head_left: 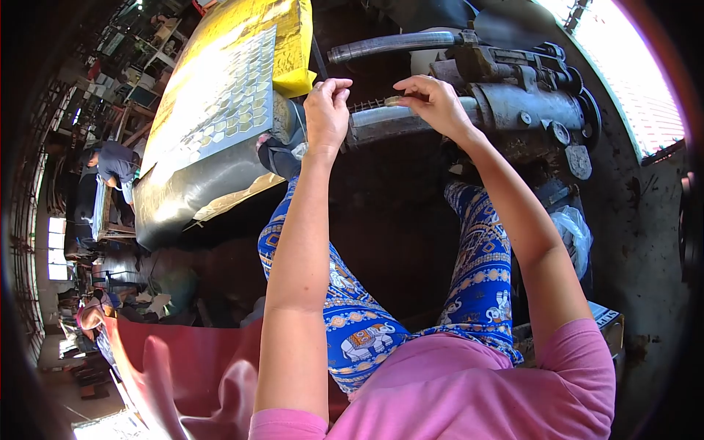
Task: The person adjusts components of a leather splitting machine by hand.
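"Piece (393, 101) first: how many, and where?"

"One, small and pale, at the right hand's fingertips, above the lower of two metal bars."

"Now from the left. Who is there?"

"One person (111, 163) in a dark shirt, bent forward, well apart from the work. Below, one red sheet (187, 367), creased and glossy."

"And next?"

"One table (165, 216), covered in black. On it lie one yellow sheet (295, 48) and, over that, one grey sheet (253, 81) with rows of hexagons; glare hides too many to count."

"How many hands?"

"Two. The left hand (326, 116) is just right of the grey sheet, fingers curled, thumb tip near the index. I cannot tell whether they pinch anything."

"What is between the hands?"

"One thin, dark, toothed strip (369, 105). I cannot tell whether either hand touches it. Behind it run the two bars, upper bar (396, 45) and lower bar (381, 116), both reaching left from one machine (524, 106)."

"The right hand (438, 104)?"

"Thumb and index pinch the piece; the other fingers are bent."

"Farthest right?"

"Low down, one clear bag (573, 233), and one box (610, 326) near the right sleeve (579, 359)."
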`<state>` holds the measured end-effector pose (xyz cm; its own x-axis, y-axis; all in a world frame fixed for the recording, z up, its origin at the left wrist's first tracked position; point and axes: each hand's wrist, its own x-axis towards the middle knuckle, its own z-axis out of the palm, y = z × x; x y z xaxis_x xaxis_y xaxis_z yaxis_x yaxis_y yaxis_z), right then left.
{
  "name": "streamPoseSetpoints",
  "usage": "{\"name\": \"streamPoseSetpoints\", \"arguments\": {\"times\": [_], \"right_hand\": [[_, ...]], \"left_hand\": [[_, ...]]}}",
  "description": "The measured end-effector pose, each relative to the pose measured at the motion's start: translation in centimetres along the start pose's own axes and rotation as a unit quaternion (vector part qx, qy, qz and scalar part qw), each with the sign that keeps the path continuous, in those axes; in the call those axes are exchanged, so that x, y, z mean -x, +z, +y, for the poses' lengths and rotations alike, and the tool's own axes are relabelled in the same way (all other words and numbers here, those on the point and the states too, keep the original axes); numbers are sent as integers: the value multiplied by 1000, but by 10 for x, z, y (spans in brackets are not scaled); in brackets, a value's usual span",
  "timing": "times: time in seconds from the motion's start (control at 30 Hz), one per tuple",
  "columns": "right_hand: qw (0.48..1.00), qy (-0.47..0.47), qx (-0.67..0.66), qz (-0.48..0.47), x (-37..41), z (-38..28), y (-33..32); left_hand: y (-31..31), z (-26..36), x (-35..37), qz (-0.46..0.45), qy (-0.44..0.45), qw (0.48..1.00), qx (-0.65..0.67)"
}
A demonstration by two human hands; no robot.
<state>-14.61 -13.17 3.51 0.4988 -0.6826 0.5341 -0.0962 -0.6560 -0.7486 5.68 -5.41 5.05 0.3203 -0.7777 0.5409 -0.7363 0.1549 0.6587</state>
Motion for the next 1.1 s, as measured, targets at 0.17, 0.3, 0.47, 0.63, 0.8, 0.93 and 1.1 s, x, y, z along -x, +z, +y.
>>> {"name": "streamPoseSetpoints", "arguments": {"times": [0.17, 0.3, 0.47, 0.63, 0.8, 0.93, 1.1], "right_hand": [[1000, 6, 16, -25, -12, 0, 14], [995, 54, -79, -27, -16, -5, 20], [993, 48, -109, -14, -22, 5, 19], [997, -69, 31, -29, -14, 14, 21], [993, -88, 72, -38, -11, 14, 26], [990, -102, 84, -54, -12, 16, 24], [985, -133, 94, -49, -10, 14, 18]], "left_hand": [[2, 2, 1, -30, 21, 999, 2], [4, 4, -2, -61, -12, 998, 4], [4, 16, -4, -103, -45, 989, 98], [7, 8, 0, -125, -36, 992, -8], [11, 3, 4, -146, -21, 989, -17], [12, 12, 9, -154, 20, 987, -33], [20, 0, 6, -145, 4, 989, 0]]}}
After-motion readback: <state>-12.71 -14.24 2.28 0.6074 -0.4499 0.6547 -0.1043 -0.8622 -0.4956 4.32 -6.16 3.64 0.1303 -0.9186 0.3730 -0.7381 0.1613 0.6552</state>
